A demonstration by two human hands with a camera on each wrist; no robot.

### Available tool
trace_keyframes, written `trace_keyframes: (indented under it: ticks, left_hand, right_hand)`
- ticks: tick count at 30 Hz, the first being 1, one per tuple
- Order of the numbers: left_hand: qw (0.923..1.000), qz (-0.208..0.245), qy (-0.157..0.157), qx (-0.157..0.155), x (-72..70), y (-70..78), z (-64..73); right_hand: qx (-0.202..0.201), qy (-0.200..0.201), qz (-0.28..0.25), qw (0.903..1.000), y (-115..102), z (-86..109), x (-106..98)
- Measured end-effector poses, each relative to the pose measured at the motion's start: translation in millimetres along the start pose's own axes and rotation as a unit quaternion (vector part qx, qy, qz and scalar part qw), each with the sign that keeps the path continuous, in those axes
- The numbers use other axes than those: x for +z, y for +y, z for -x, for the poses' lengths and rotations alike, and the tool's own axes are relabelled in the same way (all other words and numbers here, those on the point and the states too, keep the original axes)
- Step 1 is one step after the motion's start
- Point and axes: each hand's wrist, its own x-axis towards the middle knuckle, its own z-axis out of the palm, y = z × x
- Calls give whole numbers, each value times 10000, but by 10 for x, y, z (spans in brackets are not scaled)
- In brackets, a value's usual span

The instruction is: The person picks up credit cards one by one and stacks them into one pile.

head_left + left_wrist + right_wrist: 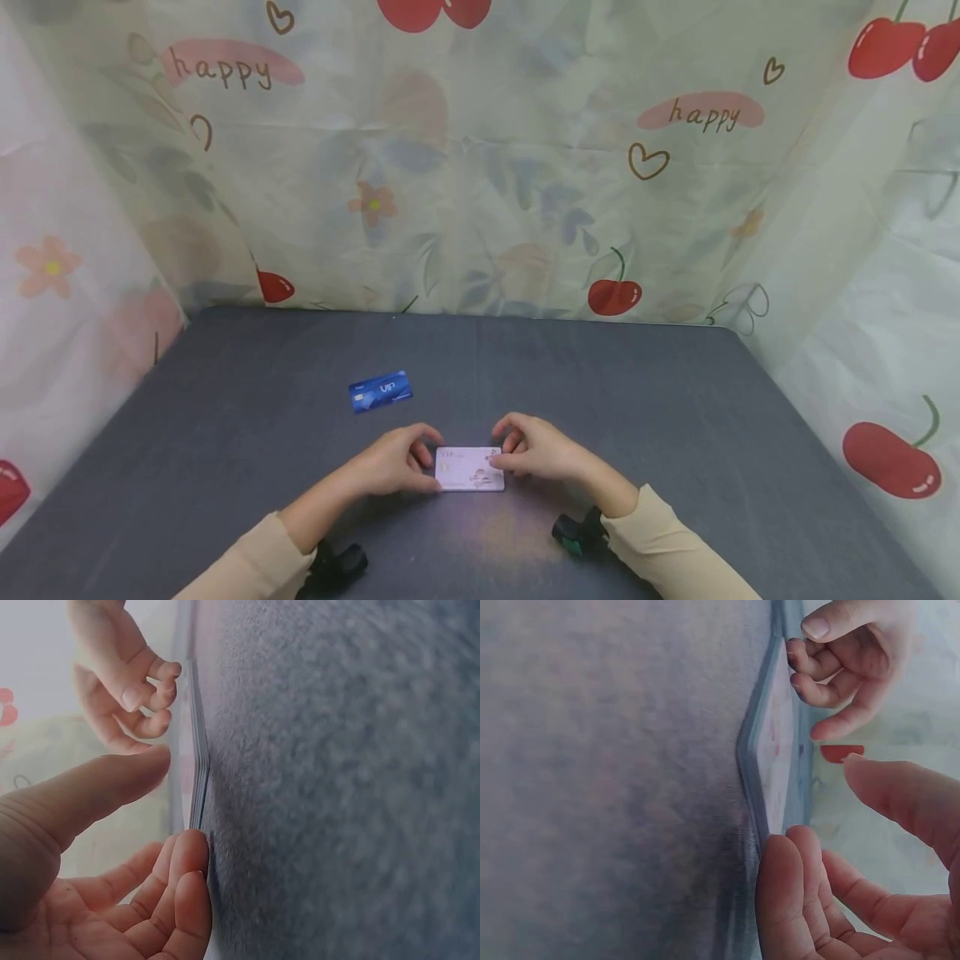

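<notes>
A small stack of cards [468, 471], with a pink VIP card on top, lies flat near the table's front middle. In both wrist views its layered edges show. At its left side is my left hand [397, 460]; bent fingertips [193, 851] meet the edge while the thumb stands apart, above. Opposite it, my right hand [543, 450] has its fingertips [780, 859] against the right edge. The right thumb is raised and overlaps the top card in the head view. Neither hand pinches the stack between thumb and fingers.
A blue VIP card [381, 392] lies tilted on the dark grey table [615, 383], beyond the stack and to its left. Patterned cloth [480, 208] with cherries hangs behind the table and along both sides. Black straps with small devices sit at both wrists.
</notes>
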Motion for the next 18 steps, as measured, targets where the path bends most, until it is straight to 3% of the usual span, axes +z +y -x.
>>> trace_keyframes:
  ticks: [9,18]
  left_hand:
    - [9999,67,132,32,-106,-37,64]
    - [9991,202,343,-140,-243,-137,85]
  right_hand:
    - [-266,76,127,9995,-80,-106,-27]
    - [-633,172,324,9973,-228,-256,-15]
